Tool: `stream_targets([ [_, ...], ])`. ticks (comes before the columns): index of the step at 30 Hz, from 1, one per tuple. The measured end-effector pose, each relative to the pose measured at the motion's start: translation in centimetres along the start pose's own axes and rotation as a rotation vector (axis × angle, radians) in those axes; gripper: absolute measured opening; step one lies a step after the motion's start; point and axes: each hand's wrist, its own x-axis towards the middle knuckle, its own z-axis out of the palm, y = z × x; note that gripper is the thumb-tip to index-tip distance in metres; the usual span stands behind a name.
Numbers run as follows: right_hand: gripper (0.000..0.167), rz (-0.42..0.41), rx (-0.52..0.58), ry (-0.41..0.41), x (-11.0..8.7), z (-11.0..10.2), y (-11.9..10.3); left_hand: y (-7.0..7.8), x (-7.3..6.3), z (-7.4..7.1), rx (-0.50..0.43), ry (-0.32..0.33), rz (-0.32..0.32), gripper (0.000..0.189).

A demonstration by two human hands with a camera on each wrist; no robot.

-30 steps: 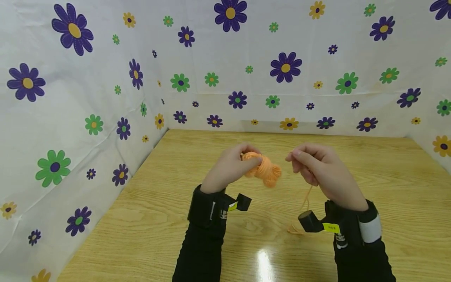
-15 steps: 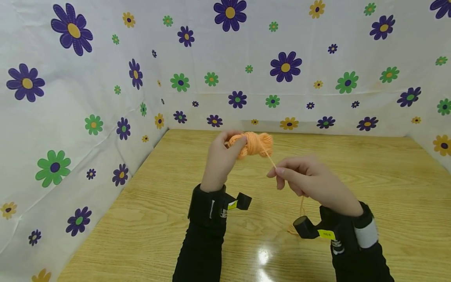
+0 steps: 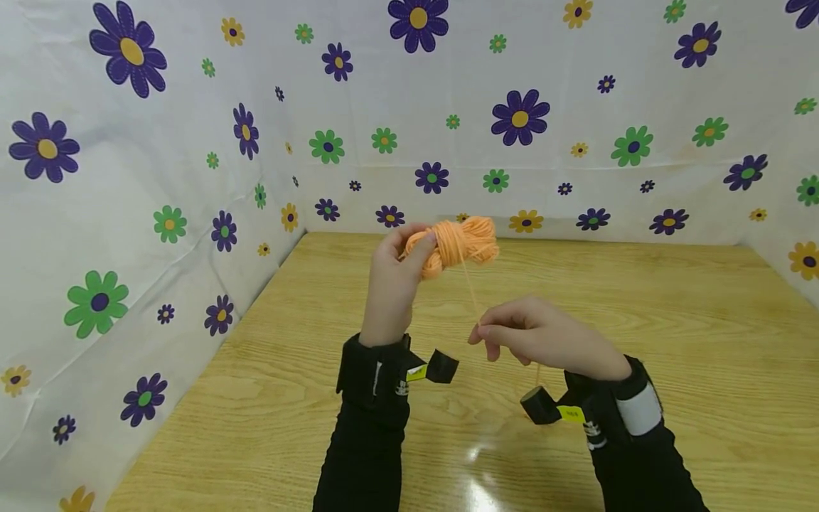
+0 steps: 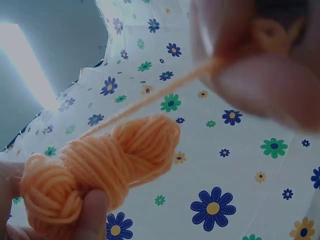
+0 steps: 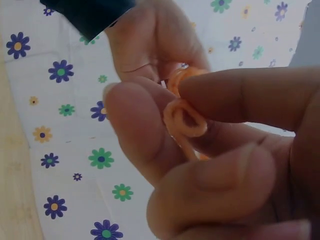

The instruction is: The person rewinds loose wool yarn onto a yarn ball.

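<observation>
A small skein of orange yarn [image 3: 454, 243], wrapped round its middle, is held up above the table by my left hand [image 3: 393, 284]. Thumb and fingers grip its left end, as the left wrist view also shows on the yarn skein [image 4: 102, 167]. From the wrapped middle a single strand [image 3: 470, 288] runs taut down to my right hand [image 3: 544, 334], which pinches it between thumb and fingertips. In the right wrist view a small yarn loop [image 5: 186, 122] shows between the right fingers. The strand's tail hangs below the right hand, partly hidden behind the wrist camera.
A wooden table [image 3: 288, 398] lies under both hands. White cloth with printed flowers [image 3: 384, 85] walls it at the back and sides. Each wrist carries a black strap with a small camera, the left wrist camera [image 3: 441, 366] and the right wrist camera [image 3: 540, 405].
My left hand has raised the skein up and leftward and turned it so it lies nearly level. The right hand has moved left and down, with the strand now stretched between the hands.
</observation>
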Motion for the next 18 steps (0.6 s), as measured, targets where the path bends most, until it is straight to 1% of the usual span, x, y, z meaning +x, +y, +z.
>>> stream_targets([
  [2,0.025,-0.001,0.002,-0.010,0.2,0.1,0.2,0.1,0.0,0.1,-0.056,-0.033,-0.010,0.024],
  [4,0.024,0.008,0.002,-0.013,0.5,0.1,0.4,0.2,-0.1,0.1,-0.106,-0.079,-0.030,0.024],
  [7,0.025,0.029,0.007,-0.011,0.6,0.1,0.8,0.4,-0.2,0.1,-0.156,-0.168,-0.071,0.025],
  [9,0.026,0.042,0.015,-0.008,0.7,0.0,1.0,0.6,-0.4,0.0,-0.173,-0.227,-0.100,0.026],
  [13,0.025,0.062,0.066,0.010,0.7,-0.1,1.4,0.9,-0.6,-0.1,-0.174,-0.338,-0.151,0.027],
  [16,0.025,0.075,0.126,0.033,0.7,-0.2,1.6,1.0,-0.7,-0.2,-0.142,-0.417,-0.163,0.027],
  [18,0.026,0.085,0.156,0.048,0.6,-0.3,1.7,1.1,-0.8,-0.3,-0.115,-0.472,-0.158,0.026],
])
